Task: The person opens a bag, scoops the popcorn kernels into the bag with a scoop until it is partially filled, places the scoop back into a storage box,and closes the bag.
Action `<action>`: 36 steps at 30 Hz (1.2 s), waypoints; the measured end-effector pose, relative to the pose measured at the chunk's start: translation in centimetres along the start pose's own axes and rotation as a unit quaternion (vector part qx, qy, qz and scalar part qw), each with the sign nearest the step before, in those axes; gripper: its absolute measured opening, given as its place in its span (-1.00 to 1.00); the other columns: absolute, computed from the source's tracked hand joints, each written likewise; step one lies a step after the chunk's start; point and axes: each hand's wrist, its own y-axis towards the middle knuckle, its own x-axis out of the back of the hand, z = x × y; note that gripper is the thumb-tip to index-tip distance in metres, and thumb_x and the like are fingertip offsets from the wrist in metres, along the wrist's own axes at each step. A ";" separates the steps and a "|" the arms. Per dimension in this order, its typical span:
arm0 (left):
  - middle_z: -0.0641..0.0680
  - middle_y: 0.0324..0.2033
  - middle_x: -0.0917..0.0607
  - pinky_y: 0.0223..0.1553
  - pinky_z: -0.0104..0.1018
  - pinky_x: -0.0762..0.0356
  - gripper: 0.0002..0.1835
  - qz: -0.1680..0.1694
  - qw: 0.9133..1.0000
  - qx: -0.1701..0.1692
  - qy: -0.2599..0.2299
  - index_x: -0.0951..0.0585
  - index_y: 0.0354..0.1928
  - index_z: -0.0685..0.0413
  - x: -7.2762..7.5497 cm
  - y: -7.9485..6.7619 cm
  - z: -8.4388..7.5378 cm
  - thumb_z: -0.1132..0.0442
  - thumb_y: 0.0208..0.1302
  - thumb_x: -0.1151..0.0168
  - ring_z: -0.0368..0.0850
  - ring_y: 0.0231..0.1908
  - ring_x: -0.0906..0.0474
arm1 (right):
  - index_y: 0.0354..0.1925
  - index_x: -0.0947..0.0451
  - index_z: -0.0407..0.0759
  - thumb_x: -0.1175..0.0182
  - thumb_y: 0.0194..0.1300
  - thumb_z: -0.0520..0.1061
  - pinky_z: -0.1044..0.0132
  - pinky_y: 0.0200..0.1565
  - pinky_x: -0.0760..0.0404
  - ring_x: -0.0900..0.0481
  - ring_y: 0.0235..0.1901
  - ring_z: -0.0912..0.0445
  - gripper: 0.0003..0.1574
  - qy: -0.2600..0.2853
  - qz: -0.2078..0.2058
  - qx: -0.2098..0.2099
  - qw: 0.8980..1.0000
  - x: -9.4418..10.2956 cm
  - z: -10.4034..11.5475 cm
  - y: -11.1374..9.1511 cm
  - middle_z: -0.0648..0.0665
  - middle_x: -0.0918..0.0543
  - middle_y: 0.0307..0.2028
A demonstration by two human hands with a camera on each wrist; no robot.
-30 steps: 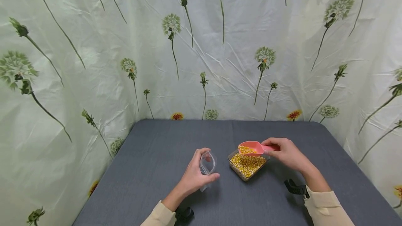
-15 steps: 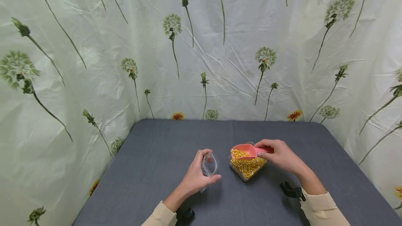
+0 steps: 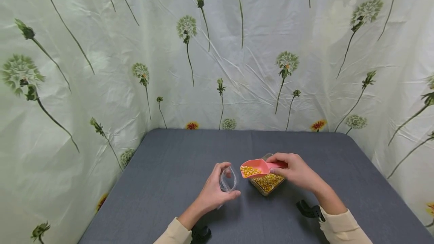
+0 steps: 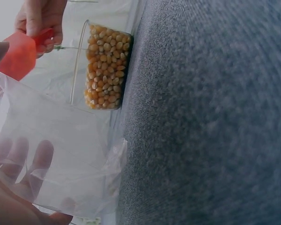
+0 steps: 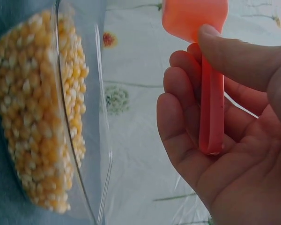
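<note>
Pink scoop (image 3: 261,165) of corn (image 3: 249,171), pinched in your right hand (image 3: 295,170), just right of your left hand (image 3: 216,190), which holds the bag (image 4: 61,122) agape: probably mid-transfer, next calling for tipping.

One scoop (image 3: 259,166), one container (image 4: 81,65), apparently one bag (image 4: 75,140), kernels (image 4: 105,70) beyond counting.

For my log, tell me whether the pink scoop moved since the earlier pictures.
Yes: in the head view, the pink scoop moved left, relative to the corn container, toward the bag.
</note>
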 end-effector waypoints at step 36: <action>-0.20 0.09 -0.50 -0.01 -0.19 -0.45 -0.18 0.049 0.999 -0.019 0.006 -0.29 0.35 -0.32 -0.6 -0.1 -0.6 0.00 0.09 -0.54 -0.21 -0.02 -0.47 | -0.12 -0.70 0.00 -0.52 0.10 -0.20 0.19 -0.26 -0.62 -0.55 -0.31 0.28 -0.66 -0.128 -0.058 0.158 0.977 -4.7 2.8 0.7 0.18 -0.65 -0.25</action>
